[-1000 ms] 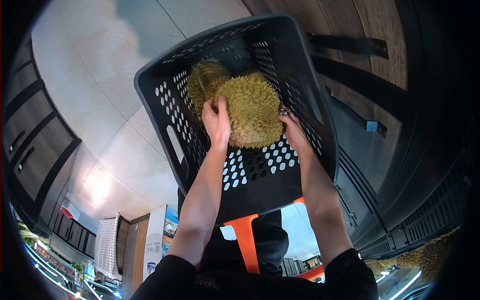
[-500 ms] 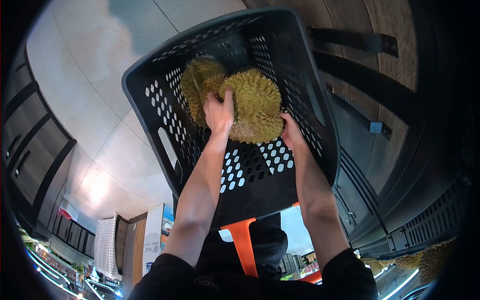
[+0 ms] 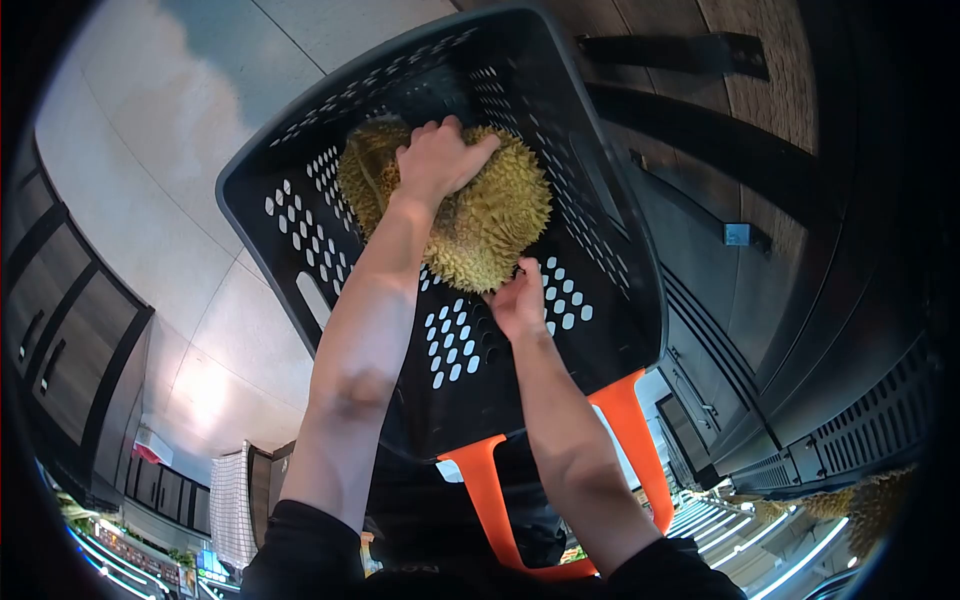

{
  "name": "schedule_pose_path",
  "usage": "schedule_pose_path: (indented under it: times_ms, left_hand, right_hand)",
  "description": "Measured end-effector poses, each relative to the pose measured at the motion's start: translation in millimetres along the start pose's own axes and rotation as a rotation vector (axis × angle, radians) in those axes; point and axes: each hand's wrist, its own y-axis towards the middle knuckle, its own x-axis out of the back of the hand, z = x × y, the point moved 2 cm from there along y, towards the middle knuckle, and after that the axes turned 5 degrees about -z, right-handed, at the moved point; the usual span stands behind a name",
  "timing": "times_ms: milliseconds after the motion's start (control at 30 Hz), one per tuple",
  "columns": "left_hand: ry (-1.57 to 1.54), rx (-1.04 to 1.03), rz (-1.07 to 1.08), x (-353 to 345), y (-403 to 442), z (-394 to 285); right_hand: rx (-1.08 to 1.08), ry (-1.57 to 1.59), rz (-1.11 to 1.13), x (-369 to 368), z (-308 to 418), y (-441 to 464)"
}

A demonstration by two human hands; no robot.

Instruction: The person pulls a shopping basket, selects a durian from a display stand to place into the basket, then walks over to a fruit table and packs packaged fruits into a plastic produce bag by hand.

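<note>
Two spiky yellow-green durians sit inside a black perforated shopping basket. The larger durian (image 3: 505,205) lies toward the middle, and the other durian (image 3: 360,165) leans against the left wall, partly hidden behind my arm. My left hand (image 3: 440,160) reaches over the far upper side of the larger durian, fingers curled around it. At its near lower end, my right hand (image 3: 520,300) cups it with the thumb up along the side and the fingers partly hidden beneath. The basket (image 3: 440,420) has an orange handle (image 3: 490,490) hanging at my side.
Dark wooden display shelving (image 3: 690,150) with black straps and a vented panel stands close on the right. Pale floor tiles (image 3: 170,220) stretch out on the left, with dark cabinets (image 3: 70,320) beyond. More durians (image 3: 870,510) show at the lower right edge.
My left hand has moved up and over the larger durian's far side. My right hand has shifted from its right side to its near lower end. The durian has turned slightly.
</note>
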Motion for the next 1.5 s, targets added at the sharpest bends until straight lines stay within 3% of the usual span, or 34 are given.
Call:
schedule_pose_path:
  times_ms: [167,833,1100,1167,1300,1367,1433,1500]
  left_hand:
    - [0.174,-0.032,0.141,-15,16,-16]
    - [0.38,0.093,0.197,-73,52,-37]
    - [0.289,0.077,0.263,-63,51,-36]
    - [0.264,0.062,0.276,-63,49,-29]
    - [0.222,-0.136,0.06,-61,27,-6]
    - [0.013,-0.247,-0.137,-41,10,6]
    - [-0.131,-0.235,-0.206,-26,-14,27]
    - [-0.214,-0.259,-0.258,-9,-49,51]
  right_hand:
    - [-0.028,0.103,-0.005,1,-19,7]
    - [-0.071,0.291,-0.109,0,-20,45]
    - [-0.102,0.256,-0.194,2,-14,47]
    - [-0.084,0.115,-0.173,0,-9,42]
    - [-0.098,0.066,-0.281,-3,-7,29]
    - [-0.044,0.087,-0.353,8,-12,28]
    - [-0.041,0.085,-0.379,10,-10,14]
    - [-0.013,-0.123,-0.464,7,-7,-9]
